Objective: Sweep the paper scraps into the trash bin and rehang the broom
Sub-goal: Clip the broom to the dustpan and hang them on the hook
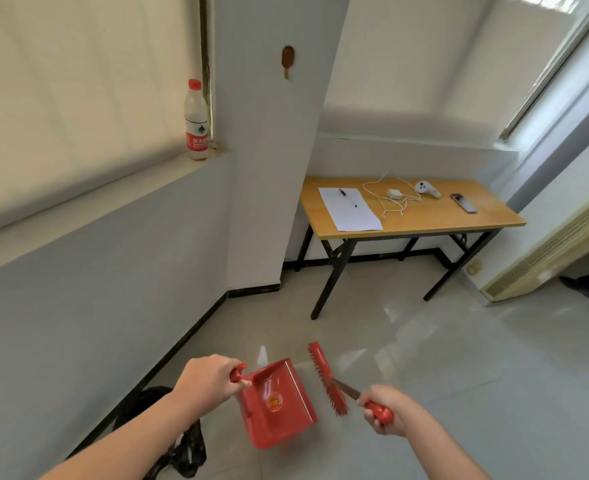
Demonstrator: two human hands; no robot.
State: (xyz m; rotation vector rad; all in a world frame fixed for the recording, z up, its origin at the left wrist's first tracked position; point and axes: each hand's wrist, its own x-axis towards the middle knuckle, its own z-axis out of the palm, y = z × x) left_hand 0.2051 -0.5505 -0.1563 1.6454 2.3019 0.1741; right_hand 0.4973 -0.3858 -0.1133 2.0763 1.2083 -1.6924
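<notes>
My left hand point(205, 380) grips the handle of a red dustpan point(275, 403), held above the floor with its open mouth facing right. Just right of it, my right hand point(386, 408) holds the red handle of a small red broom point(326, 377); its bristle head points up and away, close to the pan's lip. A black bag-lined trash bin point(172, 441) sits on the floor under my left forearm, partly hidden. A brown hook point(288, 60) is on the white pillar ahead. I see no paper scraps on the tiles.
A wooden folding table point(494, 216) stands at the back with a paper sheet point(350, 209), a charger and cable, a white controller and a phone. A water bottle point(196, 121) sits on the left sill. A radiator cover point(542, 258) and someone's shoes point(587, 285) are far right.
</notes>
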